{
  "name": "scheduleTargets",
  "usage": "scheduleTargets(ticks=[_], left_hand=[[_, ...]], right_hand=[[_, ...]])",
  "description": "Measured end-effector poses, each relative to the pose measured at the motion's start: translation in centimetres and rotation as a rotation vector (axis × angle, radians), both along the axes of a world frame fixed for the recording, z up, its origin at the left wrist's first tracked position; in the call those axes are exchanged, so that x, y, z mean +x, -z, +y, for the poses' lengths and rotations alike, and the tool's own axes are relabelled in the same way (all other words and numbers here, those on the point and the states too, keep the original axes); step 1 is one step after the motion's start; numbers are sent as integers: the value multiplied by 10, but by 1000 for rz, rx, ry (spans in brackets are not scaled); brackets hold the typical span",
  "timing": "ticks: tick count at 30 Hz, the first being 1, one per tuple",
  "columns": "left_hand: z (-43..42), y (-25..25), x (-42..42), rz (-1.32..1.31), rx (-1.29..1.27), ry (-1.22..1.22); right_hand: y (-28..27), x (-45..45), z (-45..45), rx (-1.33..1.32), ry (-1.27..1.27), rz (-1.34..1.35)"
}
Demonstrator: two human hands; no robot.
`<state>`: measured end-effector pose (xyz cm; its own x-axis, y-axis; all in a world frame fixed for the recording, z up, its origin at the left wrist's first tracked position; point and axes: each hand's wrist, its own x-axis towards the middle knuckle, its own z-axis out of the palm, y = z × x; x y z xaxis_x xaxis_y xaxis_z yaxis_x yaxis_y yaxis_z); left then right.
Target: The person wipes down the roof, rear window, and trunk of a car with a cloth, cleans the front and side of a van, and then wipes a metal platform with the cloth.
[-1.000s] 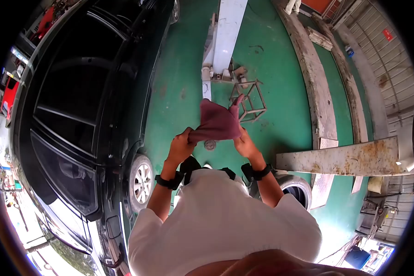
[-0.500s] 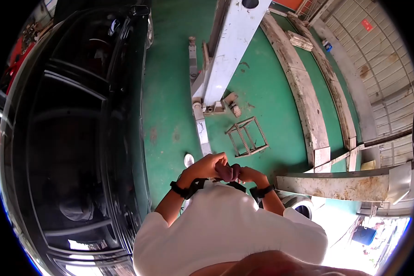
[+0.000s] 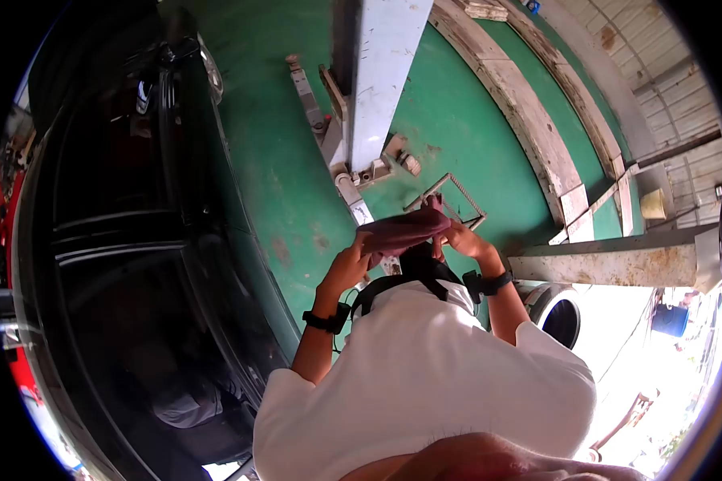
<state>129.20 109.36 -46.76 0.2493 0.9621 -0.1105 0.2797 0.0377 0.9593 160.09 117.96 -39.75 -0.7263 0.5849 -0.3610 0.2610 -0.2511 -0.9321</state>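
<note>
A dark maroon cloth (image 3: 405, 230) is stretched between my two hands in front of my chest. My left hand (image 3: 349, 264) grips its left end, fingers closed on the fabric. At the other end, my right hand (image 3: 464, 239) is closed on the cloth too, and a loose bit of it sticks up above the fingers. Both wrists wear black bands. Beyond the cloth, a metal frame stool (image 3: 465, 210) stands on the green floor, partly hidden by the cloth.
On my left is a black car (image 3: 128, 264). A white lift post (image 3: 389, 80) rises ahead, its arm (image 3: 351, 192) low near the floor. Long worn ramps (image 3: 521, 120) lie to the right, with a rusty beam (image 3: 610, 264) and a tire (image 3: 557, 313) nearer me.
The cloth was bunched between my hands held close together; now it is spread out and my hands are farther apart. The view has turned, shifting the post and car leftward.
</note>
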Motion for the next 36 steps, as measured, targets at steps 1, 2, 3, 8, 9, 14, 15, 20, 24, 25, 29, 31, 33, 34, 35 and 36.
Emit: scheduleTargets(ticks=[1, 2, 3, 8, 9, 14, 15, 20, 24, 25, 29, 31, 33, 34, 35, 36], left_hand=[[6, -5, -5, 66, -47, 16], [13, -10, -10, 134, -93, 36], [19, -15, -15, 202, -138, 60], [47, -42, -24, -228, -336, -171], [52, -40, -23, -452, -193, -251], [120, -58, -42, -144, 397, -186], [136, -70, -42, -176, 387, -185], [203, -142, -24, -116, 564, -215], [261, -192, -6, 121, 694, -302], [279, -206, -3, 227, 773, -306], [332, -262, 20, 353, 990, -258], [337, -286, 35, 339, 1028, -237], [338, -303, 50, 485, 1169, -90], [339, -306, 60, 450, 1121, -103], [342, -305, 62, 459, 1113, -120], [345, -303, 62, 565, 1073, -151]], right_hand=[[-13, -5, 4, 41, -46, -58], [-25, -13, 6, 106, -74, -126], [-22, -20, 12, 95, -54, -127], [11, -55, 23, 426, -342, -367], [0, -69, 39, 209, -408, -396], [-21, -98, 144, 360, -199, -71], [-38, -106, 156, 349, -85, -24], [-57, -144, 200, 396, 215, 365], [-85, -135, 232, 701, 387, 544], [-101, -129, 243, 791, 428, 576], [-136, -108, 305, 931, 588, 521], [-168, -99, 324, 879, 591, 569], [-183, -96, 344, 1343, 707, 480], [-184, -97, 356, 1325, 666, 486], [-182, -100, 368, 1316, 649, 495], [-176, -105, 381, 1265, 602, 474]])
